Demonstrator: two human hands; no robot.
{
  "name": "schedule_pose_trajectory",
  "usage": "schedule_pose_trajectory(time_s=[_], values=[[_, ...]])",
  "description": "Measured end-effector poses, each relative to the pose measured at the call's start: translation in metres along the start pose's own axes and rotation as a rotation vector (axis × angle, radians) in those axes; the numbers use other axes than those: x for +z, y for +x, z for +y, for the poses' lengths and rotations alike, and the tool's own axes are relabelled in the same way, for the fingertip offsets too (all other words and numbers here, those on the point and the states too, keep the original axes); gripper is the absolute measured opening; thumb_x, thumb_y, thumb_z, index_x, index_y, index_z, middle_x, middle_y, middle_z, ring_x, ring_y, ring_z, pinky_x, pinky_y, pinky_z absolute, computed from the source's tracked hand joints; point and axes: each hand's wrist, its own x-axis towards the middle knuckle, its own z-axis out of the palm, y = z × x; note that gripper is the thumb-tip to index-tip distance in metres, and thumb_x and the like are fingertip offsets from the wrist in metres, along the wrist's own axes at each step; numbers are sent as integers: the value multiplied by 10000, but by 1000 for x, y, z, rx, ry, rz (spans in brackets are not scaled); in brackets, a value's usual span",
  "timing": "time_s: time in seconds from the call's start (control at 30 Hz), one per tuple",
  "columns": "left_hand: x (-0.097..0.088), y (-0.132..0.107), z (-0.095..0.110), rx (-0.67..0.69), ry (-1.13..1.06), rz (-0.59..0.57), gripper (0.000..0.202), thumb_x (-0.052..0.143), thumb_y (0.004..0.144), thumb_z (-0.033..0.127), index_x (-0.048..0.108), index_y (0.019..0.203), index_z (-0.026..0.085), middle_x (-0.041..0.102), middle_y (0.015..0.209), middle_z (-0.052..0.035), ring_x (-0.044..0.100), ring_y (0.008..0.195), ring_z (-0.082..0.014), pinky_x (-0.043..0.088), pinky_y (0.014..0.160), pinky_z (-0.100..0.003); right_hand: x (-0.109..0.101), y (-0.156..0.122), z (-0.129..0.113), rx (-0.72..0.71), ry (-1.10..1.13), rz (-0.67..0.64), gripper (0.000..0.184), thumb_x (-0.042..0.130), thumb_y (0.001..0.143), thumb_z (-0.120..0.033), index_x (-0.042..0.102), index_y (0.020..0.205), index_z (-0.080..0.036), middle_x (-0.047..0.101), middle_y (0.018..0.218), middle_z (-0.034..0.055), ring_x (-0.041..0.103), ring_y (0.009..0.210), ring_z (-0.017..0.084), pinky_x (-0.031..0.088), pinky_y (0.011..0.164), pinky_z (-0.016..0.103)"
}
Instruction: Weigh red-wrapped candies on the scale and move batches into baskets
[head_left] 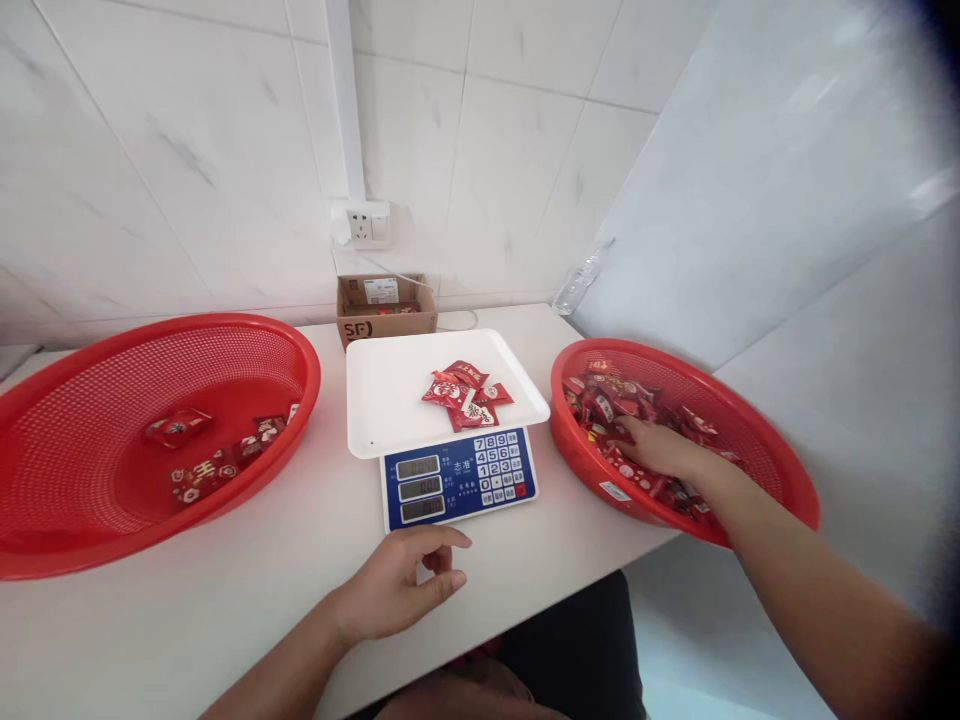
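My left hand rests over the white table just in front of the blue-and-white digital scale. Its thumb and index finger are apart, with nothing between them. On the scale's white tray lies a small pile of red wrapped candies. My right hand reaches into the right red basket, among many red candy packets. Its fingertips are partly hidden in the packets, so whether they grip one does not show.
A larger red basket on the left holds several red packets. Behind the scale stands a small cardboard box, under a wall socket with a cable. A clear plastic bottle leans in the back corner by the right wall.
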Motion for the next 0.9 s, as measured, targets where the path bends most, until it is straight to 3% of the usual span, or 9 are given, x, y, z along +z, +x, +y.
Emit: schedule_pose_trajectory(time_s=[0.23,0.4,0.53,0.63,0.77,0.9], values=[[0,0,-1,8,19,-2,345,541,836,409,617,1112,217,652,897,-41,591,801,-155,492,717,-268,-12,-5,-9,60,-61,-102,419,524,782,-144,564,1199,-151,670,1103,166,623,1007,322,450,807,364],[0,1,1,20,42,-13,335,547,834,386,616,1117,219,658,912,-37,596,803,-149,497,726,-262,-20,-12,-17,120,-88,-140,422,541,767,-170,578,1187,-148,675,1053,201,650,895,347,453,711,386],[-1,1,3,31,53,-31,332,544,838,369,611,1126,219,667,949,-41,600,812,-147,500,750,-267,-23,-12,-17,161,-93,-111,312,482,796,-161,644,1062,-193,689,1021,159,648,906,316,444,731,372],[-1,0,3,27,54,-34,331,544,837,364,608,1131,224,667,958,-40,601,819,-147,500,752,-267,-22,-11,-14,157,-81,-82,319,424,843,-181,645,1073,-194,682,1059,140,640,943,283,441,763,347],[-1,0,4,27,62,-39,332,543,836,358,609,1133,225,668,935,-35,600,820,-146,497,752,-264,-19,-9,-12,107,-74,-114,300,538,792,-225,668,1058,-175,704,983,148,655,866,295,451,716,348],[-1,1,6,30,59,-44,334,542,834,351,608,1134,218,671,930,-36,600,821,-146,495,770,-269,-16,-9,-11,60,-52,-62,163,593,736,-215,711,847,-198,721,842,116,666,738,276,458,644,336]])
